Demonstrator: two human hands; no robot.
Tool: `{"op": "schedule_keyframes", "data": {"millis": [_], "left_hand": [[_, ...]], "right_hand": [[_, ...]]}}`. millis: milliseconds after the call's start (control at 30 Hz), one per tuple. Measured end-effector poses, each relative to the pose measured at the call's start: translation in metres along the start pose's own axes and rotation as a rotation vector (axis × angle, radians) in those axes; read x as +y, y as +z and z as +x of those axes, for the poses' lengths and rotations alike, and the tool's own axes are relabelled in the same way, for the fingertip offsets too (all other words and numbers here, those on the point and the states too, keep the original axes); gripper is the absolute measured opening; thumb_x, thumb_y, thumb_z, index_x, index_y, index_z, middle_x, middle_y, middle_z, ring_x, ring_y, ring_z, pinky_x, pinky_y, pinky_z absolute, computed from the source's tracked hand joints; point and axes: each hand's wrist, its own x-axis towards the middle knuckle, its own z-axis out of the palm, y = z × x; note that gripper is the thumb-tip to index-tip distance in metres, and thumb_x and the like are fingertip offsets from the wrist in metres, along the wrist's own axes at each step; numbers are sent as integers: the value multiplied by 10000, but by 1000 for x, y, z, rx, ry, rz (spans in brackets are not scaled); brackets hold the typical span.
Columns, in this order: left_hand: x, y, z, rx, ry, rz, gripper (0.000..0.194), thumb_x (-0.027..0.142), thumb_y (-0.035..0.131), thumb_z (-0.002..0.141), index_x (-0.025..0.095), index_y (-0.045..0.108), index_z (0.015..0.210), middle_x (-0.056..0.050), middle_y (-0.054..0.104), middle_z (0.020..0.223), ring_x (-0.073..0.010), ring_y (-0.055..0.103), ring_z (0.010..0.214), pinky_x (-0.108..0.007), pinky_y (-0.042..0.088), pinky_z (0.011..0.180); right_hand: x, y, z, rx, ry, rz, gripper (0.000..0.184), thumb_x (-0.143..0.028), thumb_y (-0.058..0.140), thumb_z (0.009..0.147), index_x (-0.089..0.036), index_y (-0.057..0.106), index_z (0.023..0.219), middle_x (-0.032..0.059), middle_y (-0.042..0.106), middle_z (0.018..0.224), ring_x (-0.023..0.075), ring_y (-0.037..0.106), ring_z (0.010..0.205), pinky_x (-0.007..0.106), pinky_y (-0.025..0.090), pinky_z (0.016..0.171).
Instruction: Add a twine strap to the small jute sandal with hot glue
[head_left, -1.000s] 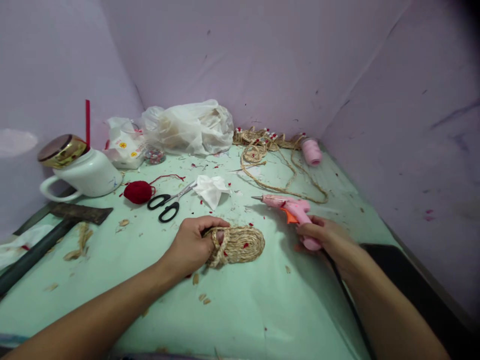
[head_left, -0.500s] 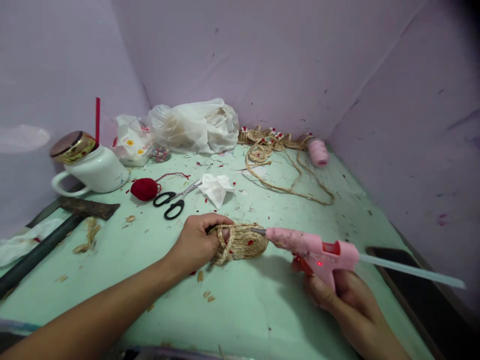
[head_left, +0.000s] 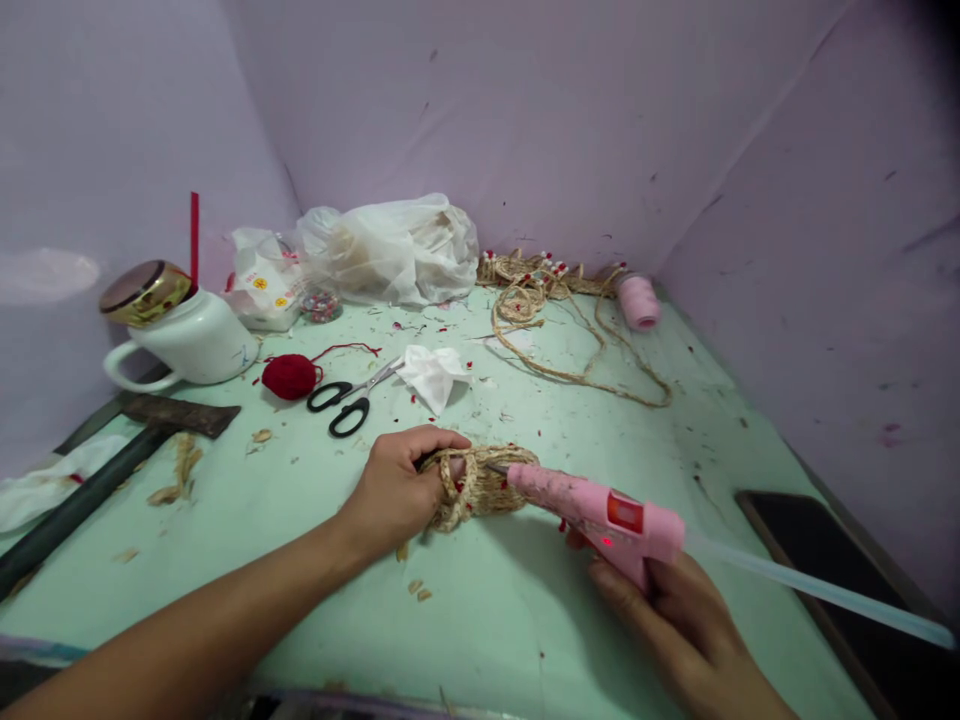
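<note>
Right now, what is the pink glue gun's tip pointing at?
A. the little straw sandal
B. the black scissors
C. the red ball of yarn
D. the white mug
A: the right hand aims the glue gun so its tip sits over the little straw sandal, which the left hand steadies on the table.

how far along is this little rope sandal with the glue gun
Done: the jute sandal has a coiled sole and looped straps. In hand: the left hand pins its strap end while the right hand aims the pink glue gun over it. Left: no glue bead shows yet.
</note>
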Motion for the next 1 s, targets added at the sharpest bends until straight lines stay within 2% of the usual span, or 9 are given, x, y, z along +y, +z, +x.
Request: {"op": "schedule_keyframes", "data": {"millis": [200, 367, 633, 767, 900, 1000], "left_hand": [[1, -1, -1, 5, 142, 106, 159, 161, 555, 706, 129, 686, 789, -43, 665, 747, -133, 608, 666, -203, 476, 580], [2, -3, 0, -17, 222, 95, 159, 140, 559, 711, 117, 689, 800, -63, 665, 764, -149, 610, 712, -237, 478, 641], [5, -5, 2, -45, 268, 93, 154, 148, 565, 710, 108, 687, 796, -67, 632, 737, -151, 587, 701, -254, 461, 640], [8, -6, 1, -70, 205, 90, 162, 147, 562, 699, 120, 673, 813, -64, 637, 789, -148, 590, 735, -242, 464, 660], [11, -5, 0, -54, 7, -40, 160, 177, 634, 629, 136, 645, 783, -32, 650, 736, -133, 590, 654, -215, 479, 590], [13, -4, 2, -58, -86, -119, 158, 190, 680, 579, 140, 643, 725, -8, 641, 679, -114, 571, 595, -193, 470, 541]], "right_hand": [[6, -1, 0, -69, -24, -64, 284, -398, 516, 806, -227, 626, 1004, 61, 678, 938, 258, 618, 885, 354, 507, 777], [4, 4, -2, 9, -17, -71, 325, -422, 498, 807, -233, 605, 1048, 65, 665, 1010, 271, 607, 931, 372, 500, 799], [2, 6, -2, 35, -47, -96, 354, -431, 494, 794, -183, 620, 1013, 100, 674, 977, 287, 622, 883, 404, 513, 763], [-3, 4, 0, 41, -85, -117, 295, -402, 488, 806, -185, 644, 930, 86, 688, 862, 261, 634, 803, 373, 530, 690], [-9, 3, 2, 41, -128, -122, 255, -363, 477, 824, -181, 641, 895, 64, 681, 785, 225, 633, 727, 325, 528, 646], [-14, 0, 4, 17, -177, -123, 241, -327, 449, 848, -178, 630, 905, 54, 683, 785, 203, 637, 706, 291, 520, 648]]}}
